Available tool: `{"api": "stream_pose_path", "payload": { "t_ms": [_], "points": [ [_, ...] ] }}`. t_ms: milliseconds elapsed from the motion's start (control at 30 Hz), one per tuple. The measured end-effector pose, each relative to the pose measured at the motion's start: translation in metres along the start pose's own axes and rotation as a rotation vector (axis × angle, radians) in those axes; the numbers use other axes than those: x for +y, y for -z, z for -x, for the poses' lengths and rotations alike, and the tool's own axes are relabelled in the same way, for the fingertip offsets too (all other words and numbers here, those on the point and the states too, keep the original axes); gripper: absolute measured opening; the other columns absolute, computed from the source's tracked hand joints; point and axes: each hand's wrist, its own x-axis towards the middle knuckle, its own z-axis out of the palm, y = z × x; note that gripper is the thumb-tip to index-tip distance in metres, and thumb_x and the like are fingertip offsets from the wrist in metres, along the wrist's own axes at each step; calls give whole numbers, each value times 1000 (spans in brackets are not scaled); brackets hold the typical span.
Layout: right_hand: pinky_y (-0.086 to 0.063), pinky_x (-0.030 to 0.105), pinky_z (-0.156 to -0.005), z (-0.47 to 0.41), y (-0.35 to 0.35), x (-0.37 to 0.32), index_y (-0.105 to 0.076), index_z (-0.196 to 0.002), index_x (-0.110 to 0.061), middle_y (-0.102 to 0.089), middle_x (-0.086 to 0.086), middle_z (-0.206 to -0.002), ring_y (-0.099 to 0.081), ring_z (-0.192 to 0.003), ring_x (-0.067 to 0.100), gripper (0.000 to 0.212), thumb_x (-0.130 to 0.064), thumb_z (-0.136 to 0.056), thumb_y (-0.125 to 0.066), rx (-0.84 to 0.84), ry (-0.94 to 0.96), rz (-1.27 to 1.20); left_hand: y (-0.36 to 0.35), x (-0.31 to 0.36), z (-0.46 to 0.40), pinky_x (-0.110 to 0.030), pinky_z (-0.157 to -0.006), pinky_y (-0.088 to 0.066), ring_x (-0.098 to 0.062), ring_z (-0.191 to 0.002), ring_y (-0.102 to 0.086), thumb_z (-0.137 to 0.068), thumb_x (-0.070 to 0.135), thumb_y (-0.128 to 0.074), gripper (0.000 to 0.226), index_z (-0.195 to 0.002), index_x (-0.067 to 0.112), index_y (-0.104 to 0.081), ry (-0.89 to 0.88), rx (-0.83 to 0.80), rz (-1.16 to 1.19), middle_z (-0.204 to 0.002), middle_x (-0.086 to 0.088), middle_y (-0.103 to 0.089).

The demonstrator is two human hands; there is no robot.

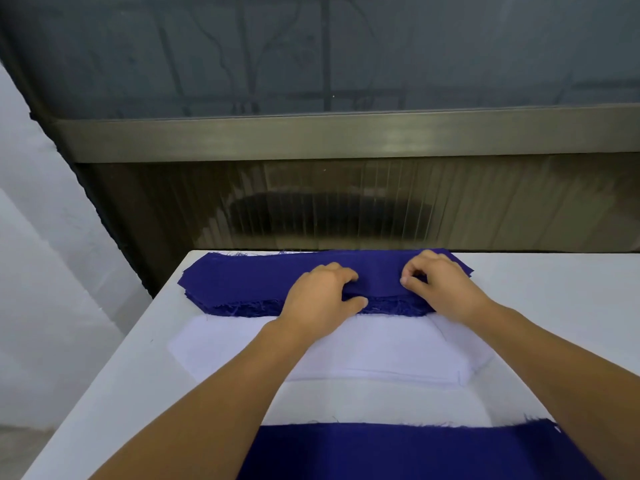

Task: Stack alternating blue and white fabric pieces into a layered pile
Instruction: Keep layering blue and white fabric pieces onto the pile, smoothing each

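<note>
On far blue pile (242, 282): left hand (320, 296), right hand (440, 285) pinching top piece.

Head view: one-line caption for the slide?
Both hands, left and right, pinch the top piece of the far blue fabric stack; white stack lies nearer.

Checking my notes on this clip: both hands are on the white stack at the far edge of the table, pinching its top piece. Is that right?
Not quite. The head view shows both hands, left and right, on the blue stack at the far edge of the table, pinching its top piece. The white stack lies nearer, under the forearms.
</note>
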Motion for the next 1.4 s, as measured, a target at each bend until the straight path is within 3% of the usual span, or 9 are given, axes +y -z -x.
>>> {"api": "stream_pose_path", "payload": {
  "t_ms": [200,333,567,700,800,900,1100,1267,1400],
  "points": [
    [-42,25,-72,-16,6,1,-60,-82,-13,-59,0,-90,-54,-82,13,28,-31,-99,-47,-112,-57,55,1,3,-12,-33,-88,-50,-12,-105,-54,-84,54,-62,53,-129,27,-55,29,-10,12,-118,8,-58],
    [-33,20,-56,-23,10,0,-51,-73,-19,-56,-1,-75,-52,-68,10,36,-36,-102,-38,-154,-128,24,1,4,-18,-30,-81,-51,-13,-100,-57,-85,56,-59,50,-125,27,-59,46,0,-21,-116,8,-59],
    [-32,23,-52,-22,9,-5,-48,-67,-20,-53,-3,-66,-53,-64,15,44,-45,-100,-35,-95,-169,-20,1,5,-25,-33,-71,-54,-15,-79,-59,-98,34,-49,24,-100,21,-69,86,47,-24,-92,3,-64],
    [-45,23,-66,-10,-1,-19,-57,-89,-30,-57,-17,-88,-54,-83,4,42,-70,-83,-44,-16,-35,-46,1,7,-29,-32,-66,-53,-15,-73,-58,-98,30,-50,19,-91,21,-65,99,65,-25,-82,2,-62],
    [-45,25,-75,-6,-11,-20,-54,-104,-31,-53,-15,-100,-51,-94,7,23,-46,-87,-59,27,52,113,4,0,-24,-33,-75,-55,-16,-85,-61,-96,21,-52,18,-106,25,-66,100,56,-11,-98,5,-65],
    [-44,27,-73,-4,-8,-10,-58,-95,-24,-56,-8,-97,-54,-92,14,4,-24,-94,-54,116,6,98,15,-26,-12,-30,-66,-50,-17,-87,-61,-95,16,-49,25,-110,29,-65,173,117,-98,-104,5,-66],
    [-37,26,-68,13,9,-8,-57,-96,-24,-59,-6,-97,-51,-84,14,12,-18,-98,-47,165,18,153,56,-95,34,-26,-67,-44,-15,-95,-58,-96,23,-48,23,-109,30,-66,290,216,-270,-108,6,-64],
    [-38,26,-69,60,43,-34,-62,-95,-20,-63,-5,-91,-51,-79,14,14,-9,-87,-60,352,91,263,93,-85,85,-30,-77,-49,-17,-96,-58,-91,17,-60,20,-107,22,-70,171,372,-344,-104,1,-67],
    [-45,26,-71,138,53,-32,-62,-92,-19,-66,-3,-86,-63,-76,22,27,-1,-75,-72,342,191,332,103,-60,150,-30,-65,-51,-19,-77,-63,-69,9,-80,23,-89,20,-73,18,377,-338,-85,2,-69]
  ]
}}
